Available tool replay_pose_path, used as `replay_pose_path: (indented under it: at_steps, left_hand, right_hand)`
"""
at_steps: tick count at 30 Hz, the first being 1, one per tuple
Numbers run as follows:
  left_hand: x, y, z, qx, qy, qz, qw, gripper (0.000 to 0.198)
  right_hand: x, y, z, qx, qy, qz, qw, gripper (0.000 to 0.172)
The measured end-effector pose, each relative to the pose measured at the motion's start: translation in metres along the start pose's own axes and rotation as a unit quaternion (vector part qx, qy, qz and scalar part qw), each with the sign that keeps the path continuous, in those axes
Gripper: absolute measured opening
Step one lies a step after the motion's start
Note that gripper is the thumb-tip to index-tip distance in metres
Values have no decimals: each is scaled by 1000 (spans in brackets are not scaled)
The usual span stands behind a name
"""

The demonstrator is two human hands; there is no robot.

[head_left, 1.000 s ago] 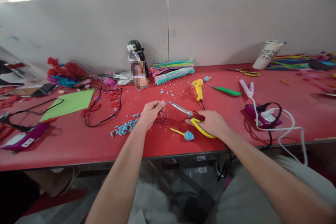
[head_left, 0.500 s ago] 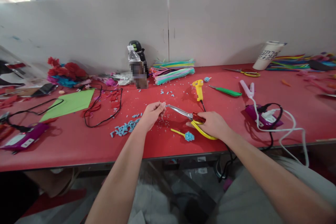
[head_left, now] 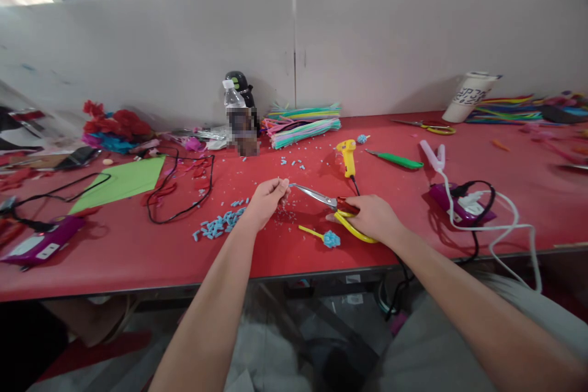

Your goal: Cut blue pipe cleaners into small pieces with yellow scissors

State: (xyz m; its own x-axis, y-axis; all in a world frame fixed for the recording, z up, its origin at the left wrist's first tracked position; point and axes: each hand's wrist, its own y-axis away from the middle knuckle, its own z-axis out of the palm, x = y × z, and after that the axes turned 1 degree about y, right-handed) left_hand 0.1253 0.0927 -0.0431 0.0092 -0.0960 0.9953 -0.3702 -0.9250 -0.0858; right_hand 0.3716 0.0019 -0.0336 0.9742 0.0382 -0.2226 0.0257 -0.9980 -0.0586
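In my right hand is a pair of scissors with yellow and red handles; the blades point left. Their tips meet the pinched fingers of my left hand, which hold a small bluish piece, mostly hidden by the fingertips. Left of that hand lies a pile of short blue pipe cleaner pieces, partly behind my wrist. Tiny clippings are scattered on the red table beneath the blades. A blue fuzzy ball on a yellow stem rests just below the scissors.
Behind my hands lie a yellow glue gun, green-handled tweezers and a bundle of pipe cleaners. A purple power strip with cables sits right, near a pink hair-iron-like tool. Green paper and a black cable loop are left.
The scissors' blades look slightly more closed, and the yellow handle has shifted a little. Both hands stay in almost the same place.
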Motion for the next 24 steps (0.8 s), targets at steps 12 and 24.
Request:
replay_pose_path:
  at_steps: [12,24]
  left_hand:
    - [0,1,0,-9,-5,8,1000,39]
    - [0,1,0,-10,-24,8,1000,37]
  right_hand:
    - [-1,4,-1,5,-24,-9,1000,49]
    - [1,3,2,9,-5,-5,1000,51]
